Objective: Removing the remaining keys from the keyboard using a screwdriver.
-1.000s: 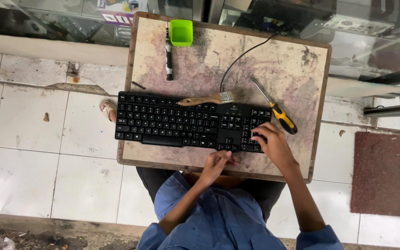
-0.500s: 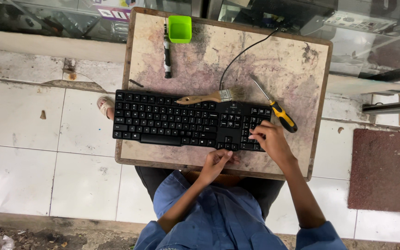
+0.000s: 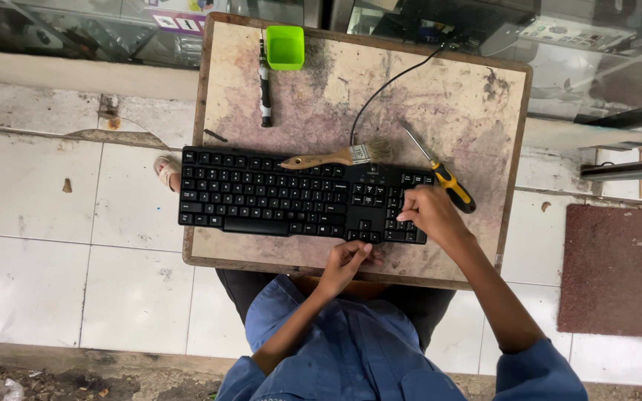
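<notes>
Keyboard (image 3: pixel 291 197) shifted left | paintbrush (image 3: pixel 336 157), screwdriver (image 3: pixel 443 178) beside right hand (image 3: pixel 429 215)

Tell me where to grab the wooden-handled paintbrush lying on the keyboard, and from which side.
Grip the wooden-handled paintbrush at the middle of its bare tan handle, coming from above on the left. It lies flat along the far edge of the black keyboard, bristles pointing right near the cable, so the handle end is the freer part. The left hand looks closer to it than the right hand.
</notes>
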